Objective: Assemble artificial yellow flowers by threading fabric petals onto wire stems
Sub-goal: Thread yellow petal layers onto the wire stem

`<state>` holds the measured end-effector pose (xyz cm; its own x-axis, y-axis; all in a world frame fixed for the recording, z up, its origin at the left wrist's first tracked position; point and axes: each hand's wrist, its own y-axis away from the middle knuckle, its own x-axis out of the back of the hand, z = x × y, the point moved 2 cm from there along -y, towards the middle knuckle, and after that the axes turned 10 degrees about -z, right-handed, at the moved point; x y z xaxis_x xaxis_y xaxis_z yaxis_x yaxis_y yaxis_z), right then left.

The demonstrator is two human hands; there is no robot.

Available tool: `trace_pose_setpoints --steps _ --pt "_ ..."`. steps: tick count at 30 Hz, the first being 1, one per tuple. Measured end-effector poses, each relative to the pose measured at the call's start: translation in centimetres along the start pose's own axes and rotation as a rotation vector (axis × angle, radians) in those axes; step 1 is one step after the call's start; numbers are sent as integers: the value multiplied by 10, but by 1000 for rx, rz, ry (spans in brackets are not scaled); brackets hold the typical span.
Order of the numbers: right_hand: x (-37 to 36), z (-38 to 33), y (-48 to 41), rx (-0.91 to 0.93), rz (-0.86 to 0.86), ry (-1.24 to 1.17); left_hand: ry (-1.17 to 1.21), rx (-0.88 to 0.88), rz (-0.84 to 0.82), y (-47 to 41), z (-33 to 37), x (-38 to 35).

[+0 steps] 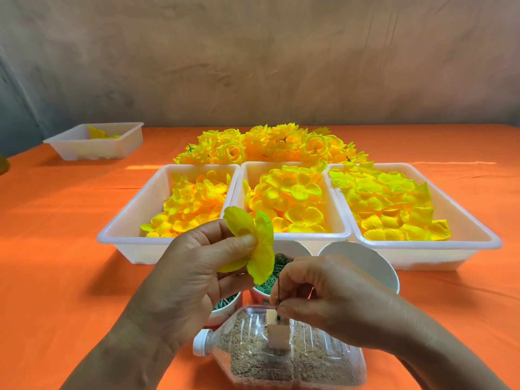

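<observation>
Petal (264, 261) in my left hand (188, 280) is thin matt yellow fabric, a bit crinkled; wire stem (279, 291) pinched in my right hand (332, 299) is thin dark metal. Trays (126, 215) are smooth white plastic, semi-gloss and slightly translucent; bottle (309, 358) is clear glossy ribbed plastic holding coarse sandy grit, cap (200, 344) smooth white plastic. Tablecloth (56, 249) is matt orange cloth, wall (253, 66) behind rough and blotchy.
</observation>
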<state>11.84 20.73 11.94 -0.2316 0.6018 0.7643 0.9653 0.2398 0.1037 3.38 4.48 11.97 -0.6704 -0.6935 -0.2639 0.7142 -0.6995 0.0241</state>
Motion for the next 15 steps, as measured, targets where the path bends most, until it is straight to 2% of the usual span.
trace_pose_setpoints --steps 2,4,5,7,9,12,15 --pt "1 0 2 13 0 29 -23 -28 -8 1 1 -1" --pt "5 -2 4 27 72 42 -62 -55 -37 3 2 -4" --pt "9 -3 5 46 134 -50 -72 -83 -38 3 4 -6" --pt "18 -6 7 108 235 -382 -84 -171 -7 3 8 -10" --pt "25 -10 8 145 264 -582 -122 -261 51 2 12 -14" --pt "28 -15 5 141 337 -485 -223 -347 125 1 16 -19" --pt "29 -17 0 173 443 -385 -341 -366 122 0 16 -21"
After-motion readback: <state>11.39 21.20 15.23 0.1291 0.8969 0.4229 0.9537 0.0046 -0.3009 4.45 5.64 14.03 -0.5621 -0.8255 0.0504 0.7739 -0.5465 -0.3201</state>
